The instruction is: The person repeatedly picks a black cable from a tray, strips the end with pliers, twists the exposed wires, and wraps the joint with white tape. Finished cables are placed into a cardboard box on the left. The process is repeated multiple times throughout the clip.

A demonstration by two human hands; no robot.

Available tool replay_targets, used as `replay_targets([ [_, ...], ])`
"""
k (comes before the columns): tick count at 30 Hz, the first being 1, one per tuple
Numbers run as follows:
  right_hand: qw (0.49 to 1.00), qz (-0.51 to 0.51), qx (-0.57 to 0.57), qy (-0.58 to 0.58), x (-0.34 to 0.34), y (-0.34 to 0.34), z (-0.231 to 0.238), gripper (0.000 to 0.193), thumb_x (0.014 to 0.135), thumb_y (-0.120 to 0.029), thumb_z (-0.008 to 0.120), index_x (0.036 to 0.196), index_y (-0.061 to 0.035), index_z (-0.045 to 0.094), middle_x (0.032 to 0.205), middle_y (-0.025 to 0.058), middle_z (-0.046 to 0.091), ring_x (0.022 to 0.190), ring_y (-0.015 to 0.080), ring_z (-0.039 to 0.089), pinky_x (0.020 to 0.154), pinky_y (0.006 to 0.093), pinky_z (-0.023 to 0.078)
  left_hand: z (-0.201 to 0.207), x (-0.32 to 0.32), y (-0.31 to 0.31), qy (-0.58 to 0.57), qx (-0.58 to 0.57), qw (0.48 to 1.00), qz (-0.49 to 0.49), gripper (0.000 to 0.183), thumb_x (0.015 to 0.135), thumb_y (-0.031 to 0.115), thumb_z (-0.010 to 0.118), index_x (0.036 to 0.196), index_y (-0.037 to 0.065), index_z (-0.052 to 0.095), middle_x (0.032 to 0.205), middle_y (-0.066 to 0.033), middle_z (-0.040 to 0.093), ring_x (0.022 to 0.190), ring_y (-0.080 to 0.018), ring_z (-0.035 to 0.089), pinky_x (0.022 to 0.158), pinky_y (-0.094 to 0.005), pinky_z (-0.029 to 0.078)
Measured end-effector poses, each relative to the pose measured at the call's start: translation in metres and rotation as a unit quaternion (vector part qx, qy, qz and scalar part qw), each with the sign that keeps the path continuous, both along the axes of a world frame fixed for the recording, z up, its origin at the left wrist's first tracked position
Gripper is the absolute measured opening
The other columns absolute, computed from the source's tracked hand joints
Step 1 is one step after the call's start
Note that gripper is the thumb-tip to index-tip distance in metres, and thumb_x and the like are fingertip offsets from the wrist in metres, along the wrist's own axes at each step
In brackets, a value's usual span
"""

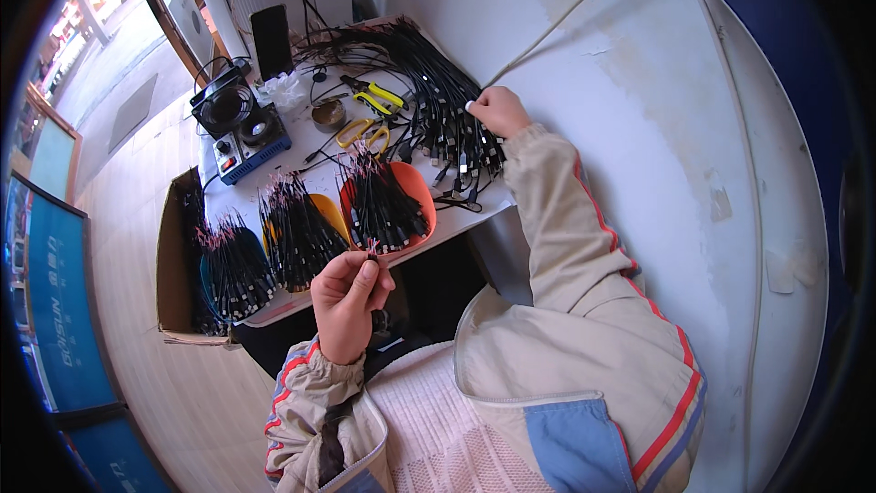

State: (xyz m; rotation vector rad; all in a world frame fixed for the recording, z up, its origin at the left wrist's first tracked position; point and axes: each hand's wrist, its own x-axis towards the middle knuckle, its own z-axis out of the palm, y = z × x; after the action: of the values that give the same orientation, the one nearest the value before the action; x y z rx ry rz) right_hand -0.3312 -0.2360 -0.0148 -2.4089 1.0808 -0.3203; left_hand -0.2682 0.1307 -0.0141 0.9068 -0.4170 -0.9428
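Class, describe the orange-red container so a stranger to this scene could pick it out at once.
Start at the white table; along its near edge are three bunches of black cables. The rightmost bunch, just beyond the left hand, sits in the orange-red container, unlike the yellow container beside it.

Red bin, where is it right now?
The red bin is left of centre in the head view, right of the yellow bin, just beyond the left hand.
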Motion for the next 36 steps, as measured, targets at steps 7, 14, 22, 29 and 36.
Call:
replay_targets([
  [7, 0.926, 0.194, 0.15, -0.286, -0.065, 0.183, 0.041, 0.014, 0.086, -0.011, 0.063, 0.082, -0.0007, 0.054, 0.068, 0.0068, 0.051, 0.059, 0.0158, 0.047, 0.056, 0.0316, 0.041, 0.028, 0.006, -0.023, 0.043, -0.07, 0.997, -0.014, 0.014, 0.099, 0.008, 0.049, 0.102, -0.003, 0.057, 0.123, -0.0227, 0.057, 0.114, -0.0327, 0.058, 0.09, -0.0401, 0.054],
  [14, 0.918, 0.323, 0.111, -0.203, -0.051, 0.272, -0.001, 0.017, 0.084, -0.014, 0.064, 0.083, -0.0037, 0.05, 0.075, 0.0138, 0.054, 0.07, 0.0339, 0.056, 0.063, 0.0401, 0.045, 0.067, 0.038, -0.016, -0.074, -0.153, 0.978, 0.123, 0.015, 0.098, 0.007, 0.051, 0.103, -0.004, 0.059, 0.117, -0.0197, 0.061, 0.081, -0.0192, 0.063, 0.07, -0.0265, 0.051],
  [22, 0.807, 0.319, 0.413, -0.277, -0.02, 0.253, -0.001, 0.021, 0.093, -0.019, 0.064, 0.101, -0.0003, 0.06, 0.088, -0.0014, 0.061, 0.079, 0.0065, 0.055, 0.072, 0.0245, 0.048, 0.04, 0.024, 0.035, -0.139, -0.156, 0.966, 0.154, 0.014, 0.096, 0.003, 0.053, 0.105, -0.004, 0.06, 0.098, -0.0163, 0.065, 0.06, -0.0065, 0.045, 0.055, -0.0185, 0.037],
  [29, 0.704, 0.289, 0.533, -0.371, 0.0, 0.226, 0.043, 0.022, 0.09, -0.011, 0.066, 0.108, 0.0001, 0.061, 0.092, 0.0004, 0.065, 0.08, 0.0038, 0.06, 0.071, 0.0183, 0.05, 0.019, 0.002, 0.052, -0.061, -0.122, 0.989, 0.054, 0.012, 0.097, 0.004, 0.051, 0.103, -0.002, 0.06, 0.099, -0.0185, 0.064, 0.059, -0.0086, 0.046, 0.054, -0.0192, 0.036],
  [36, 0.74, 0.262, 0.495, -0.373, -0.012, 0.235, 0.047, 0.017, 0.09, -0.007, 0.065, 0.104, 0.0017, 0.06, 0.09, 0.0012, 0.066, 0.081, 0.0057, 0.063, 0.072, 0.0191, 0.052, 0.017, 0.001, 0.039, -0.12, -0.05, 0.979, 0.156, 0.013, 0.095, 0.005, 0.054, 0.102, -0.003, 0.063, 0.092, -0.014, 0.068, 0.063, -0.0114, 0.056, 0.057, -0.0206, 0.043],
])
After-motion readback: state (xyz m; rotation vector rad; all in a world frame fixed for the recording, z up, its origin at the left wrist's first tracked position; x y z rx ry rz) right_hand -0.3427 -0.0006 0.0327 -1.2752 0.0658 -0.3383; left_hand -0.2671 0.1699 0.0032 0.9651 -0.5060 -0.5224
